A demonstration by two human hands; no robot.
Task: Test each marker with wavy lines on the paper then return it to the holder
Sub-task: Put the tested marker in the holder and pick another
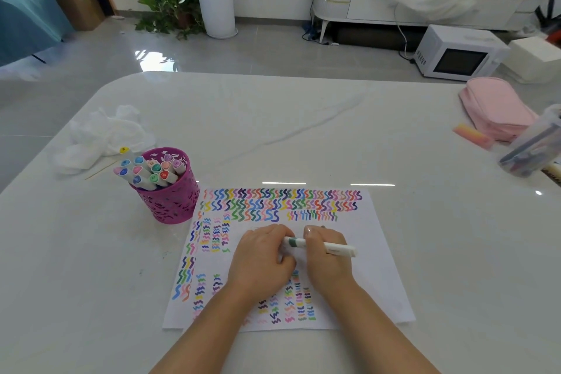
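1. While one white marker [315,244] lies level over the middle of the paper [364,252], the left hand [261,255] pinches its green-banded end and the right hand [326,258] curls its fingers round the barrel: capping or uncapping, I cannot tell which.
2. Next comes a straight pull or push along the barrel.
3. Just beside the paper's far-left corner, the purple holder [173,203] carries the other markers [151,170], all capped.

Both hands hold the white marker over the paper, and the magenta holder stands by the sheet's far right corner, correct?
Not quite. In the head view the magenta holder stands at the far left corner of the paper, not the right. The rest holds: the left hand and right hand both grip the white marker over the sheet.
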